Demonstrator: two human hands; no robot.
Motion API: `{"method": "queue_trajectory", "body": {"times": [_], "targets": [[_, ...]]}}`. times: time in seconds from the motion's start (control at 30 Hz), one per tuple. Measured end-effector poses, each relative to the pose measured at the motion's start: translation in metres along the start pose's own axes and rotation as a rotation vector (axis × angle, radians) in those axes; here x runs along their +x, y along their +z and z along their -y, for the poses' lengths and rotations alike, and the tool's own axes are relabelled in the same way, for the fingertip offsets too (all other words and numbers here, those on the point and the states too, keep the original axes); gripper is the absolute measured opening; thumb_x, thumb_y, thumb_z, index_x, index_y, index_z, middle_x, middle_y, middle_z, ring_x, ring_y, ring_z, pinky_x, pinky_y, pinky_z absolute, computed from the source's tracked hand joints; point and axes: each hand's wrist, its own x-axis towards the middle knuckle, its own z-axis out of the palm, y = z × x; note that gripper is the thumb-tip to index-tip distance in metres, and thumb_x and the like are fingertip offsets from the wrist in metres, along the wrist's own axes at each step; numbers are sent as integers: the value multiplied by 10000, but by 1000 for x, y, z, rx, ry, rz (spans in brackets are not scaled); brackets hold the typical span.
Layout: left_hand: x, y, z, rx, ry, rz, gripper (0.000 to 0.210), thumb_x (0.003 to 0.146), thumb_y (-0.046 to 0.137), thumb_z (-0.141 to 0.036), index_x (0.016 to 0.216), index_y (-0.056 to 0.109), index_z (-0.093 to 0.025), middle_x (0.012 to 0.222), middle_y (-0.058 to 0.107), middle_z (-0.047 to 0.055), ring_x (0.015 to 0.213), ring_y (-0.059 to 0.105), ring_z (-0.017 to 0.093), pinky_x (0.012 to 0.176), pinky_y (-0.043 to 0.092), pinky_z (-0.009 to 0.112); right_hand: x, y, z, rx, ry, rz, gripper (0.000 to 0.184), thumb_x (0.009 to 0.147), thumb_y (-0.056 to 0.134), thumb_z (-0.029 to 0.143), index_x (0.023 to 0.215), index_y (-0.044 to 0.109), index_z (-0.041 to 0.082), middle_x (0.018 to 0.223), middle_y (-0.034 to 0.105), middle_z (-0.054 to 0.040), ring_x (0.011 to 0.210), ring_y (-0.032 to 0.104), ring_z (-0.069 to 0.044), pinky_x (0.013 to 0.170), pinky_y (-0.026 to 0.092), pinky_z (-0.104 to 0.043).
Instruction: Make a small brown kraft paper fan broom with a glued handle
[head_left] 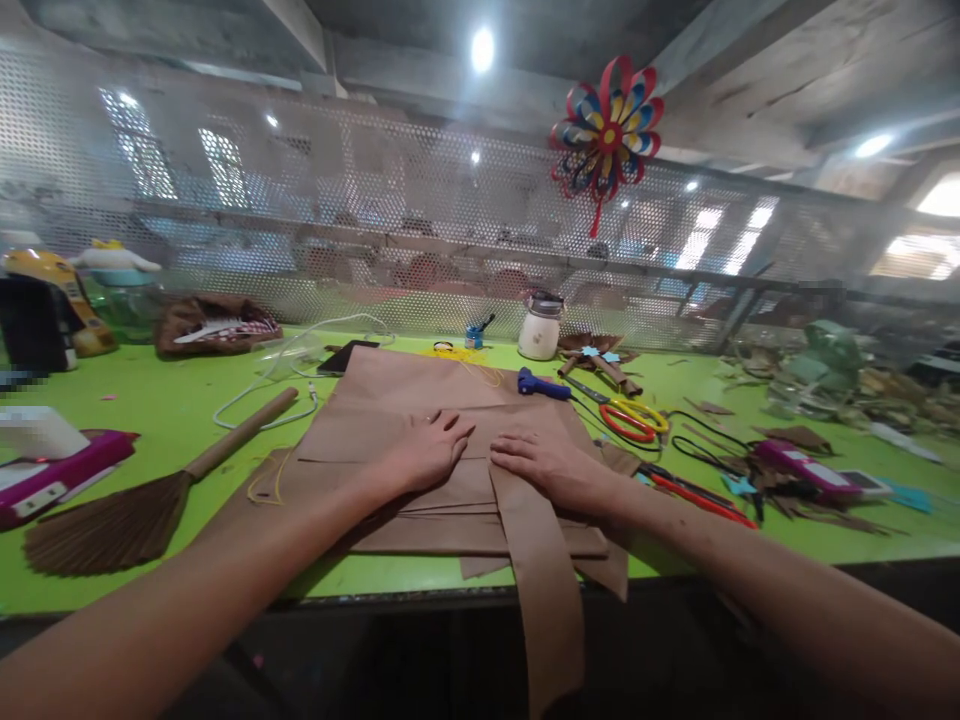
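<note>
Brown paper sheets (390, 380) lie stacked in front of me, with several folded or cut edges at the near side. My left hand (431, 450) rests on the stack, palm down and fingers stretched out. A long brown paper strip (544, 560) runs down over the table's front edge. On the upper end of that strip lies my right hand (544, 462), flat, its fingers extended to the left. Beyond it is a blue-handled tool, seemingly a glue gun (544, 385), beside scissors (630, 415) with red and yellow handles.
On the left are a pleated brown paper fan (127, 515), a white cable (281, 350) and a magenta power strip (75, 475). Red-handled pliers (705, 497), another magenta power strip (806, 470) and paper scraps are at right. A white jar (540, 330) stands by the perforated screen (420, 240).
</note>
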Motion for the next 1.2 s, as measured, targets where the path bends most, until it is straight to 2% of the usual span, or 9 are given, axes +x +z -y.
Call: {"method": "queue_trajectory", "body": {"times": [0.23,0.37,0.53,0.73,0.83,0.9,1.0,1.1,1.2], "targets": [[3,3,4,-35,-14,83,474,936,197,-401,1348,400,-281,1435,356,86,1291,304,358,945,293,651,-29,-5,8,83,69,25,425,886,427,103,1305,483,158,1329,506,-153,1305,367,-213,1037,374,-445],[3,3,3,-33,-24,82,479,935,202,-399,1352,403,-280,1439,354,78,1294,294,359,953,295,644,-55,-13,19,151,98,20,503,852,485,111,1345,434,195,1351,484,-148,1296,382,-220,1032,379,-451],[4,3,2,-34,-29,81,468,933,217,-399,1335,429,-290,1425,377,71,1287,313,352,966,287,633,-88,-29,36,202,206,49,570,829,473,81,1371,398,242,1376,461,-122,1309,366,-220,1041,370,-456],[5,2,2,-49,-35,81,468,932,212,-392,1330,435,-290,1426,379,78,1289,316,365,954,286,657,-110,-39,44,199,253,91,619,807,486,73,1384,375,268,1403,430,-97,1326,336,-219,1060,347,-441],[4,1,2,-42,-32,83,475,936,203,-395,1339,427,-281,1430,373,82,1288,316,364,959,290,647,-106,-43,46,170,266,98,615,803,508,100,1385,373,248,1435,375,-113,1315,352,-236,1036,380,-423],[4,1,2,-32,-30,85,474,937,205,-397,1343,421,-285,1431,373,78,1285,320,363,960,296,638,-96,-47,44,135,305,49,534,833,493,132,1349,417,247,1440,356,-119,1279,398,-238,999,420,-404],[3,-1,2,-22,-27,90,480,935,202,-403,1347,417,-280,1431,371,79,1280,318,378,942,303,652,-73,-52,33,16,283,-23,386,870,458,170,1245,517,244,1356,453,-111,1232,430,-241,995,409,-432],[1,-2,2,-9,-23,73,478,936,205,-397,1341,426,-269,1421,384,89,1276,328,371,936,314,646,-53,-51,10,-84,162,36,426,826,518,161,1249,519,214,1352,462,-114,1286,345,-274,1038,336,-482],[1,-1,2,1,-16,62,469,938,215,-394,1332,438,-274,1406,406,92,1274,340,355,937,333,623,-47,-44,-14,-103,140,51,503,795,532,109,1291,487,186,1391,424,-134,1327,280,-274,1043,320,-488]]}}
